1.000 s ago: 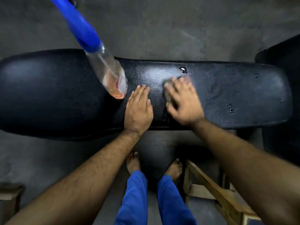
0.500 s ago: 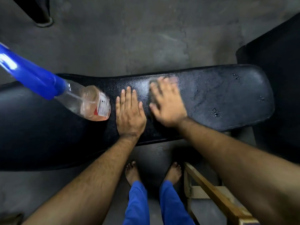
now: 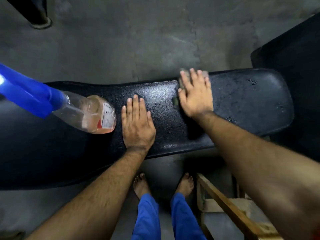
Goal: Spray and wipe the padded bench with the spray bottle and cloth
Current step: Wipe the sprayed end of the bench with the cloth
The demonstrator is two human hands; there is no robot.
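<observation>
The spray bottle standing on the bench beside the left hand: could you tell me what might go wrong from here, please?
1. The spray bottle stands free on the soft padded bench, close to the left hand; a nudge could tip it.
2. Droplets remain near the front edge, easy for the cloth under the right hand to miss.
</observation>
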